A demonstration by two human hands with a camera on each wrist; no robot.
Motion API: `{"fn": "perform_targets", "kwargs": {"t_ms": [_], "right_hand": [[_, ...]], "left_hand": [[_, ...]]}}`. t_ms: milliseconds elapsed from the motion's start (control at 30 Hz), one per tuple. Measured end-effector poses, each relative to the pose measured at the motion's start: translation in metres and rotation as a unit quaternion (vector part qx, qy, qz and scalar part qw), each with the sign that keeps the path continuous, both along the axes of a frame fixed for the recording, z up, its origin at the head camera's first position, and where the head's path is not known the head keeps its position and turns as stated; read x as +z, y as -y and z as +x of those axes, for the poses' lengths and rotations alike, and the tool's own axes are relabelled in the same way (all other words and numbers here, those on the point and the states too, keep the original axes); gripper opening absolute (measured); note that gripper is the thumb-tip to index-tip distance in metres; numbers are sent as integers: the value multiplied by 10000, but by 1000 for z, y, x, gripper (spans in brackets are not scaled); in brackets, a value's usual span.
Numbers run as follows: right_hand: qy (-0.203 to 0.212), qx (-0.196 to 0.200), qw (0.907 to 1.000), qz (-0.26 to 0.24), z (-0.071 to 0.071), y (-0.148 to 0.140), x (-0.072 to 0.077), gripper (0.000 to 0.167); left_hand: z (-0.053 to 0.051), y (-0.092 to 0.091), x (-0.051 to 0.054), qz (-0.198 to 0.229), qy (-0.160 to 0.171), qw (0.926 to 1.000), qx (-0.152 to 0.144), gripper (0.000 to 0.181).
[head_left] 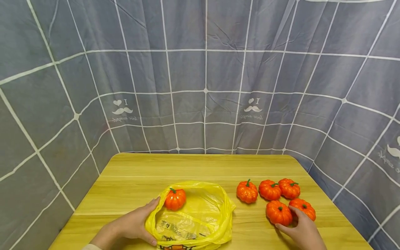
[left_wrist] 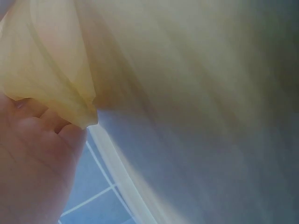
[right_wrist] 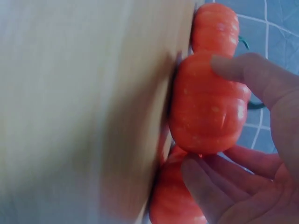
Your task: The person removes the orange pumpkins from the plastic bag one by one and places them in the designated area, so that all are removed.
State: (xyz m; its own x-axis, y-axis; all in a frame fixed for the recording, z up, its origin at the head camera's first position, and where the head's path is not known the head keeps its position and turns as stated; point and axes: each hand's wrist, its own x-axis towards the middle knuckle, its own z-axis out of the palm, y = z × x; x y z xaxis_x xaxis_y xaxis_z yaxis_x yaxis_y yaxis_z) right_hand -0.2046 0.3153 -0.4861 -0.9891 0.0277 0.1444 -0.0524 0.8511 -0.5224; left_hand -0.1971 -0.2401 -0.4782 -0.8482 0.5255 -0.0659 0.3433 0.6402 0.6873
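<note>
On the wooden table lies a yellow plastic bag (head_left: 225, 227), its mouth spread wide. My left hand (head_left: 135, 221) grips the bag's left rim; in the left wrist view the fingers (left_wrist: 35, 116) curl at the edge of the yellow film. An orange toy pumpkin (head_left: 175, 200) with a green stem is inside the bag, against its left wall. To the right, my right hand (head_left: 302, 230) holds the nearest pumpkin (head_left: 277, 212) between thumb and fingers. That pumpkin (right_wrist: 208, 109) still appears at table level. A second pumpkin (head_left: 304, 207) sits right beside the fingers.
Behind the held pumpkin stand a pumpkin (head_left: 247, 192) on the left, another pumpkin (head_left: 268, 190) in the middle and a third pumpkin (head_left: 289, 188) at the right. A grey curtain (head_left: 187, 76) with white grid lines surrounds the table (head_left: 140, 166) at the back and sides.
</note>
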Motion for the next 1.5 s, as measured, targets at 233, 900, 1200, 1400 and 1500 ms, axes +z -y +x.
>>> {"fn": "perform_targets", "kwargs": {"t_ms": [233,900,1200,1400,1500], "right_hand": [[-215,113,9997,-46,2,-2,1,94],[-462,-533,9896,-1255,3,33,33,112],[-939,-318,9884,-1154,-3,55,29,105],[-1424,-449,9835,-1023,-8,64,35,95],[-1438,-244,9845,-976,-13,73,36,94]], "left_hand": [[0,-1,2,-5,43,10000,-13,135],[-1,-1,5,-65,-41,10000,-38,135],[0,-2,6,12,37,10000,-59,134],[-1,-1,4,-5,39,10000,-73,134],[0,0,4,-22,34,10000,-56,134]]}}
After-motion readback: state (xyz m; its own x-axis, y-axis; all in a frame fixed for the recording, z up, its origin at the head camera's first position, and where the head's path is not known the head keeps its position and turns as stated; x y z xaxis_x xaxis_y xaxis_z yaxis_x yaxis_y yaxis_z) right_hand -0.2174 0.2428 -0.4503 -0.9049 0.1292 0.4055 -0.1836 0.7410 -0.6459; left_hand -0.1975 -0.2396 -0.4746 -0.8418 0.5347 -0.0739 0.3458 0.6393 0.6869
